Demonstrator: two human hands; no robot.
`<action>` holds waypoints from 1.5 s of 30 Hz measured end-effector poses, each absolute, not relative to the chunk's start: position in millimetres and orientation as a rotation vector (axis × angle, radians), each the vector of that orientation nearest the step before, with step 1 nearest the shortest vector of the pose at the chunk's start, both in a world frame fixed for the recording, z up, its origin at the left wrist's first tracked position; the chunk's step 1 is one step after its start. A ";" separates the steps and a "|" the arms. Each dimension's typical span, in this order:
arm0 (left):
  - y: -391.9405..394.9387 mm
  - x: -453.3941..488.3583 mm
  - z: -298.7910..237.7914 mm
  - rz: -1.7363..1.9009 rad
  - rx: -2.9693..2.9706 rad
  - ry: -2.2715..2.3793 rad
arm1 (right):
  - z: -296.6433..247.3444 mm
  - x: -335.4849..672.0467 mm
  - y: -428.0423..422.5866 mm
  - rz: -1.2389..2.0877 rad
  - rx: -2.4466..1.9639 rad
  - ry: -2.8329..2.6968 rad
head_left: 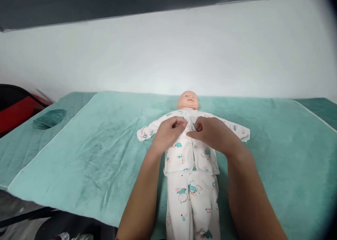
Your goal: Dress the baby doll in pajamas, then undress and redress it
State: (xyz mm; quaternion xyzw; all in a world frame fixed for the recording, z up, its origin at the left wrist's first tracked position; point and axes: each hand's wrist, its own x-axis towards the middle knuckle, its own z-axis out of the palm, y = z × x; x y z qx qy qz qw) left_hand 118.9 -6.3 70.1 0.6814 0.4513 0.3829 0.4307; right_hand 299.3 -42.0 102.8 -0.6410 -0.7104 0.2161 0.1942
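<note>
A baby doll (188,100) lies on its back, arms spread to both sides. It wears a white baby shirt (181,159) with small teal prints and matching white trousers (181,205). Both my hands are at the upper chest, over the shirt's front opening. My left hand (171,131) is closed, thumb and fingertips together at the left front edge. Beside it, my right hand (210,131) has curled fingers and its thumb tip against the shirt front near the middle. The fingertips partly hide the cloth and any fastening between them.
A teal sheet (105,155) covers the padded bed under the doll. At the bed's left end is an oval hole (50,118). A white wall (168,57) runs behind. A red and black object (18,110) stands at far left; dark items lie below the bed's front edge.
</note>
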 end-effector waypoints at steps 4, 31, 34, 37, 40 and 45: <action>-13.3 119.2 64.8 0.911 1.815 1.097 | 100.4 300.8 -42.0 0.558 -1.816 -2.044; -10.5 122.0 63.5 0.986 1.914 1.041 | 46.3 314.2 -34.5 1.376 -1.049 -1.310; -10.9 121.7 62.3 0.943 1.844 1.016 | 46.6 314.1 -34.8 1.343 -1.061 -1.348; -11.3 122.7 60.4 0.933 1.627 1.009 | 46.3 313.5 -35.1 1.312 -1.072 -1.381; -11.8 124.7 59.8 0.953 1.553 0.997 | 44.8 312.3 -35.3 1.291 -1.081 -1.382; -12.4 125.9 61.3 0.941 1.603 0.970 | 42.1 310.9 -35.8 1.262 -1.092 -1.371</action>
